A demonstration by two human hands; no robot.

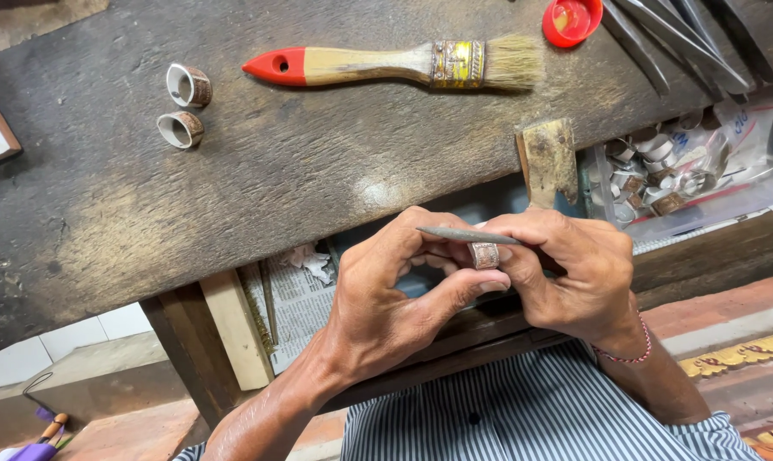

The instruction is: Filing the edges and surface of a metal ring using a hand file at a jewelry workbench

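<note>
Head view: left hand [386,294] pinches an embossed metal ring [484,254]; right hand [566,269] grips a slim, probably steel file [468,234].

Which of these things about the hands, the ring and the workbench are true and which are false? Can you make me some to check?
1. The left hand and the right hand hold a small patterned metal ring between them. True.
2. The paintbrush on the workbench has a blue handle tip. False: the tip is red, and the handle is bare wood.
3. A thin grey pointed tool lies across the top of the ring. True.
4. Two more rings lie on the bench at the upper left. True.
5. The paintbrush is held in the right hand. False: it lies alone on the bench, away from both hands.
</note>
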